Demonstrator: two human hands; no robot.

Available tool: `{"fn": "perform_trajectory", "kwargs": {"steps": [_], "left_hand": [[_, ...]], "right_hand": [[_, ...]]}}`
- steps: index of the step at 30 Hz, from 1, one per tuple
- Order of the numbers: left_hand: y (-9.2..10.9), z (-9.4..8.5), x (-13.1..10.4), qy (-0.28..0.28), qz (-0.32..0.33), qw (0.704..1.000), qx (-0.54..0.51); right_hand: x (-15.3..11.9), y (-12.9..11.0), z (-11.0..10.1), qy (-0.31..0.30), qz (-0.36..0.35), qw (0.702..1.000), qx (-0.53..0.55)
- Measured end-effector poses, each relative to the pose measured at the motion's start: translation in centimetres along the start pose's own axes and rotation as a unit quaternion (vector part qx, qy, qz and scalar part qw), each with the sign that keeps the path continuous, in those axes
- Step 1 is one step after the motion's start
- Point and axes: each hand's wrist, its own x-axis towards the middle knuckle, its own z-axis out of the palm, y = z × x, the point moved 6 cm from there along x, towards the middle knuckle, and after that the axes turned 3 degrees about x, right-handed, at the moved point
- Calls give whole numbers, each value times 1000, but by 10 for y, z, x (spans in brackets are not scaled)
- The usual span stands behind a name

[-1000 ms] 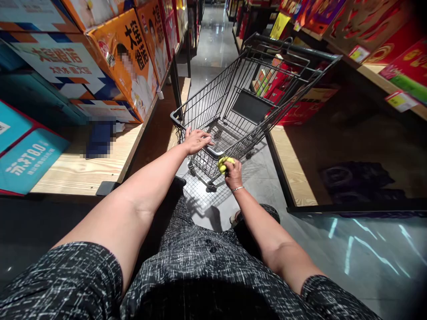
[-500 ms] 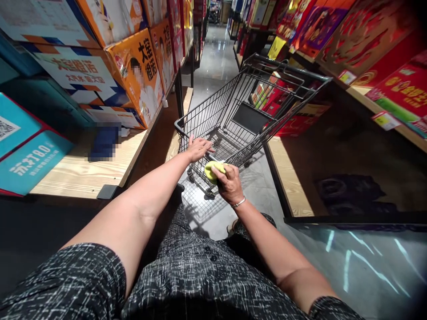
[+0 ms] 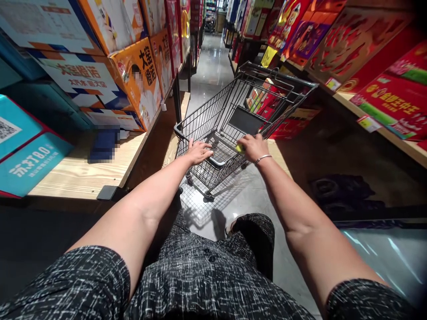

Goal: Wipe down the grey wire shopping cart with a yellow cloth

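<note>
- The shopping cart point(image 3: 218, 164), a dark wire basket on wheels, stands on the grey floor point(image 3: 248, 200) in an aisle, its near end facing the person and its handle point(image 3: 283, 74) at the far end.
- The left hand point(image 3: 199, 152) lies palm down over the left part of the cart's near rim, fingers loosely spread; how firmly it presses there I cannot tell.
- The right hand point(image 3: 252, 146) is at the cart's right side rim, fingers bent round a yellow cloth point(image 3: 239, 148); the cloth is blurred and mostly hidden by the hand, so I cannot tell whether it touches the rim.
- A bracelet point(image 3: 263, 158) circles the right wrist, just outside the cart's right side.
- A black panel point(image 3: 246, 120) sits inside the cart, toward the handle end.
- Left of the cart, a wooden shelf point(image 3: 66, 184) carries stacked orange boxes point(image 3: 131, 64), a teal box point(image 3: 30, 169) nearer the person, and a dark blue item point(image 3: 103, 144), pixelated past recognition.
- Right of the cart, an upper shelf board point(image 3: 350, 105) carries red boxes point(image 3: 396, 106), with a price label point(image 3: 369, 123) on its edge.
- Below that board, dark packages point(image 3: 343, 191) lie in shadow, well apart from the cart.
</note>
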Motion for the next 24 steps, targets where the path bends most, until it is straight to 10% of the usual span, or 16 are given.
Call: {"fn": "perform_trajectory", "kwargs": {"steps": [5, 13, 24], "left_hand": [[8, -5, -7, 74, -54, 995, 31], [81, 33, -37, 48, 13, 998, 39], [45, 23, -42, 65, 24, 993, 94]], "right_hand": [[26, 48, -1, 21, 90, 996, -12], [30, 37, 3, -23, 65, 995, -70], [20, 22, 3, -20, 51, 997, -54]]}}
